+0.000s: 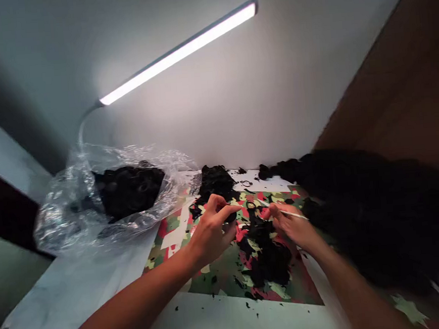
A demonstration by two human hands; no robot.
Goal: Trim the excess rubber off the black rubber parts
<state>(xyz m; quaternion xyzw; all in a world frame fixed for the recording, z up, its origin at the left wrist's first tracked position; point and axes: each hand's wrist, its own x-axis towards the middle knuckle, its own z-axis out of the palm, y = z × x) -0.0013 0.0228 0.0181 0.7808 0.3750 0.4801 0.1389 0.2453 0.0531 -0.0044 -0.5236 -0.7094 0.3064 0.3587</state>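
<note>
My left hand (211,231) is over the left half of a camouflage-patterned mat, with the fingers bent. A small dark, rounded piece (230,217) shows between the fingers and thumb, partly hidden by them. My right hand (287,225) grips a thin white pen-like stick (294,214), its tip slanting up and left toward the other hand. Loose black scraps (268,257) lie heaped on the camouflage mat (221,281) below and between both hands. Behind my left hand stands another black pile (215,181); its pieces are too dark to tell apart.
At left, a clear plastic bag (67,207) holds many black pieces (130,189). A large black heap (368,213) fills the right side. A lit bar lamp (180,51) on a bent neck hangs above. The white table (201,320) has black crumbs along its front.
</note>
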